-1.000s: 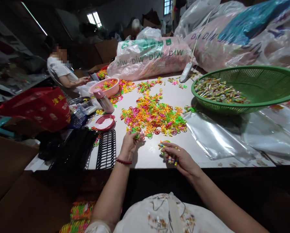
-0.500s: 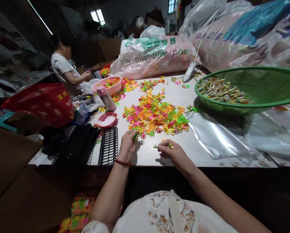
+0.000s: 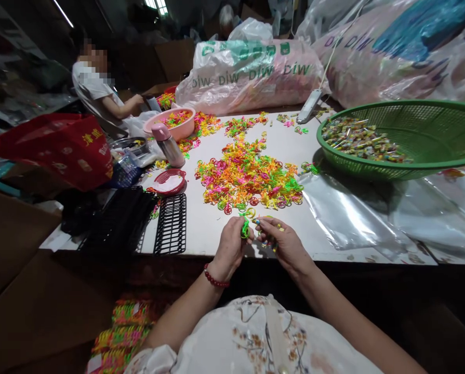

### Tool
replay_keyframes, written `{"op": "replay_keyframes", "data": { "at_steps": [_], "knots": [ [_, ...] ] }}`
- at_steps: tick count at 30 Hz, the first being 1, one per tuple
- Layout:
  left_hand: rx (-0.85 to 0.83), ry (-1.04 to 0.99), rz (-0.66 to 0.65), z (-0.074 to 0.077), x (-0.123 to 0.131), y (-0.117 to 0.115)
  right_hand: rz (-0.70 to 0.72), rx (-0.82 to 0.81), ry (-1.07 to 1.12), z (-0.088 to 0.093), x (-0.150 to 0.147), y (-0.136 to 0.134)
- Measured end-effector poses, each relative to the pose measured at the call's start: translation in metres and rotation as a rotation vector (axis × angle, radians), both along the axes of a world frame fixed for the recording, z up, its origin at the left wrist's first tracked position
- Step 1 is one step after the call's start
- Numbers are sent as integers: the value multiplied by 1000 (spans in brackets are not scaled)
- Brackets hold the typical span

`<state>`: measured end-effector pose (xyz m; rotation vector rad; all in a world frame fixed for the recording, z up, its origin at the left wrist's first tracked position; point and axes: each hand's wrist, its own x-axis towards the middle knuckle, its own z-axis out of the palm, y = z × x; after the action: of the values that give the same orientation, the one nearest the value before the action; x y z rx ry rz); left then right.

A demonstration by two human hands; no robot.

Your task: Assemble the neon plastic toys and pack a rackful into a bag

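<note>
A spread-out heap of small coloured plastic pieces [image 3: 251, 179] lies on the white table [image 3: 212, 241]. Just in front of it, my left hand [image 3: 232, 241] is closed round a green plastic piece [image 3: 245, 227]. My right hand [image 3: 281, 239], close beside it on the right, pinches several small wrapped candies [image 3: 270, 243]; one sticks out toward the left hand. A narrow gap shows between the two hands. The green basket [image 3: 396, 169] on the right holds many more such candies [image 3: 362, 139]. Clear plastic bags [image 3: 345, 213] lie flat below the basket.
Black plastic racks [image 3: 170, 224], a round red basket [image 3: 183, 182], a thermos [image 3: 172, 148] and a pink bowl [image 3: 191, 124] stand to the left. Big filled sacks [image 3: 251, 78] line the back, near a power strip [image 3: 309, 106]. A person [image 3: 100, 91] sits at the far left.
My left hand has moved right with the green piece, toward my right hand. My right hand has risen slightly. The whole view has shifted a little. The seated person's arm has moved.
</note>
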<state>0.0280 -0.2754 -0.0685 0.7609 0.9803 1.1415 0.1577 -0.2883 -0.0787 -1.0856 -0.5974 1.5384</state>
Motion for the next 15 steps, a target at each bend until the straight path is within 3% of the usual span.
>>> {"op": "replay_keyframes", "data": {
  "at_steps": [8, 15],
  "knots": [
    [19, 127, 30, -5, 6, -5, 32, 5, 8, -2, -1, -6],
    [40, 255, 122, -15, 3, -3, 9, 53, -228, -2, -3, -10]
  ]
}}
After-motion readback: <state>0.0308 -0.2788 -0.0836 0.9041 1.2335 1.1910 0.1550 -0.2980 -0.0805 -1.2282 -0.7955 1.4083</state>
